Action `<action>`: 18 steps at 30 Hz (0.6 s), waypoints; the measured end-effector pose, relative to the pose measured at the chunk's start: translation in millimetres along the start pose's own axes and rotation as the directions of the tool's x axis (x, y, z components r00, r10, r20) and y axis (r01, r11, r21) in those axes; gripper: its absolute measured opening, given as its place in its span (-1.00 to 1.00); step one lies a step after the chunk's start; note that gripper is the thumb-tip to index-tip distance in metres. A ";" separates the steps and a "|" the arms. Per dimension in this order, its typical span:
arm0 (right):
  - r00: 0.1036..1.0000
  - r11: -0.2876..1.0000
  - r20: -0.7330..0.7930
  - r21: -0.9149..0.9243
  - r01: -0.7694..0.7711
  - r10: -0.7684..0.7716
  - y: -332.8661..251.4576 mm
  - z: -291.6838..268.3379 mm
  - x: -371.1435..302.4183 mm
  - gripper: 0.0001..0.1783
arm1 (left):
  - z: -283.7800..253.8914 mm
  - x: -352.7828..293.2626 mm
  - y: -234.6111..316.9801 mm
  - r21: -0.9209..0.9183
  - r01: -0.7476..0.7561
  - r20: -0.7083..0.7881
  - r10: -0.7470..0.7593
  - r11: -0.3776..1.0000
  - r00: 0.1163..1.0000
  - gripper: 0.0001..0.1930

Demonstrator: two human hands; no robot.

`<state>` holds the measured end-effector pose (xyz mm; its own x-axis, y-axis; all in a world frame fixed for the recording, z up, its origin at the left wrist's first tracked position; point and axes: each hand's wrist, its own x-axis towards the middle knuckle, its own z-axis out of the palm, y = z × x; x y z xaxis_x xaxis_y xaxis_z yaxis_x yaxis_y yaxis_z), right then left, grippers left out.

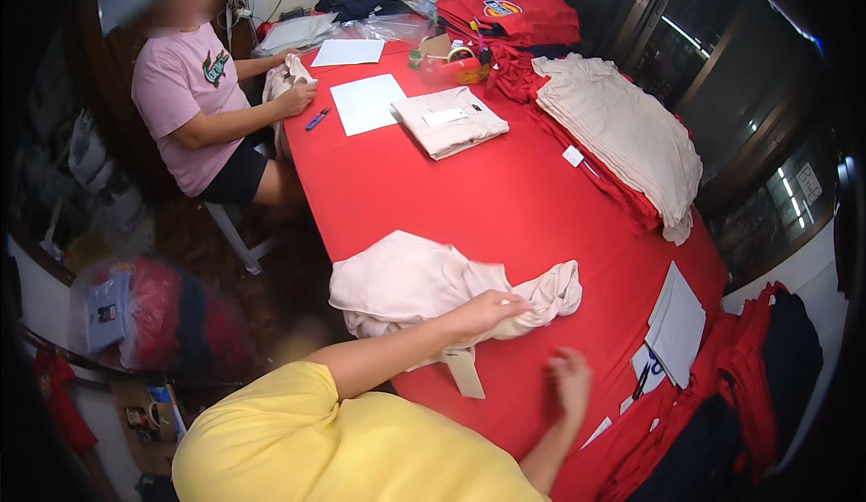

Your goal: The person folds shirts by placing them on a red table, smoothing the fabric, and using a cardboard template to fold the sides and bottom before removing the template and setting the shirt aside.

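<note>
A pale beige shirt (406, 276) lies loosely bunched on the red-covered table in front of me, one end stretched toward the right. My left hand (492, 313) is closed on the fabric near that end, its forearm crossing the lower part of the garment. Off to the right and nearer to me, my right hand (570, 380) is apart from the shirt, over the red cloth. Motion blurs its fingers, so their state is unclear. A beige card (465, 373) sticks out from under the shirt's near edge, below my left wrist.
A folded beige shirt (451, 121) and white sheets (365, 102) lie farther off. Beige shirts (618, 123) are stacked on red garments at the right. White cards (675, 326) lie right of my hands. Another person (203, 96) handles beige cloth at the far left.
</note>
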<state>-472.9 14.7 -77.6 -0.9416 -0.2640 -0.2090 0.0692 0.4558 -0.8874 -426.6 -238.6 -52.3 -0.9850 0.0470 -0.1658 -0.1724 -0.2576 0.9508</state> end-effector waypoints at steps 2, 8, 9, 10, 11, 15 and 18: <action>0.971 0.936 0.013 0.271 0.225 -0.237 -6.1 65.0 -21.7 -0.67 | 38.0 -26.0 57.7 -0.336 0.045 0.289 0.058 0.941 0.955 -0.65; 0.968 0.930 0.009 0.277 0.240 -0.252 -41.9 28.2 -44.1 -0.66 | 78.4 -96.0 138.8 -0.290 -0.491 0.556 0.562 0.822 0.613 -0.84; 0.960 0.931 -0.006 0.240 0.274 -0.281 -53.6 6.2 -48.5 -0.66 | 64.8 -100.5 151.9 -0.337 -0.540 0.441 0.636 0.771 0.633 -0.85; 0.950 0.931 -0.015 0.198 0.308 -0.311 -66.4 -14.5 -52.2 -0.66 | 44.8 -104.5 165.6 -0.375 -0.586 0.321 0.694 0.718 0.645 -0.85; 0.939 0.925 -0.008 0.169 0.340 -0.344 -81.1 -32.8 -56.5 -0.66 | 21.6 -113.3 177.7 -0.380 -0.653 0.132 0.737 0.655 0.663 -0.86; 0.866 0.872 0.108 0.025 0.489 -0.489 -148.9 -108.2 -85.4 -0.65 | -32.7 -135.0 211.2 -0.055 -0.973 -0.200 0.952 0.224 0.231 -0.82; 0.750 0.774 0.261 -0.017 0.633 -0.607 -201.4 -135.6 -76.8 -0.65 | -37.9 -134.8 232.8 0.405 -0.901 -0.184 0.979 0.153 0.083 -0.82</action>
<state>-459.2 58.4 172.9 -0.6627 -0.6965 0.2752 -0.5476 0.2000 -0.8125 -334.0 -341.5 181.5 -0.2513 -0.4263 0.8690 0.8622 0.3094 0.4012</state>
